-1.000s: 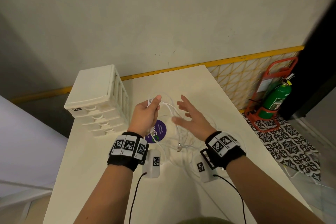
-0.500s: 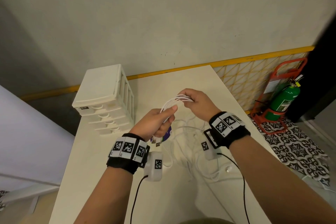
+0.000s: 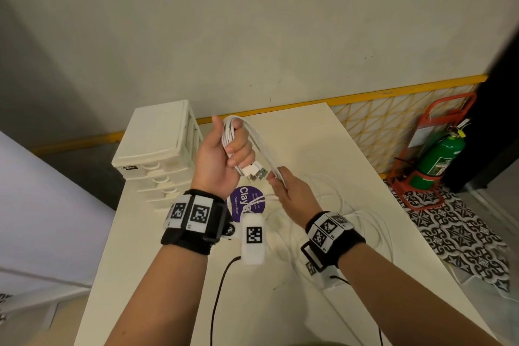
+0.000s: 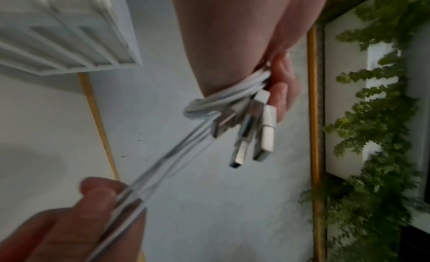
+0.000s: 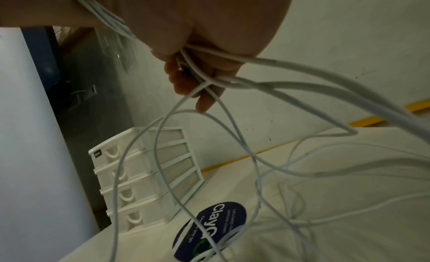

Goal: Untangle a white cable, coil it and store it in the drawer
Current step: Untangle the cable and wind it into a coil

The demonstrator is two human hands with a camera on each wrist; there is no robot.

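Observation:
My left hand (image 3: 224,154) is raised above the table, fingers curled round a bundle of white cable (image 3: 259,146) whose USB plugs (image 3: 257,173) stick out below the fist. In the left wrist view the plugs (image 4: 253,130) hang beside the wound cable (image 4: 232,96). My right hand (image 3: 283,185) pinches the strands running down from that bundle. More loose white cable (image 3: 351,222) lies in loops on the table under the right hand, and its strands (image 5: 267,155) trail from the right hand's fingers (image 5: 200,93). The white drawer unit (image 3: 157,149) stands at the table's back left, drawers shut.
A round purple sticker (image 3: 247,202) lies on the white table (image 3: 323,132) below the hands. A green fire extinguisher (image 3: 441,157) in a red stand sits on the patterned floor at the right. The wall is close behind the table.
My left hand has risen and turned palm-side toward me with the cable bundle in its fist. The right hand has slid down the strands, from above the left hand to below it.

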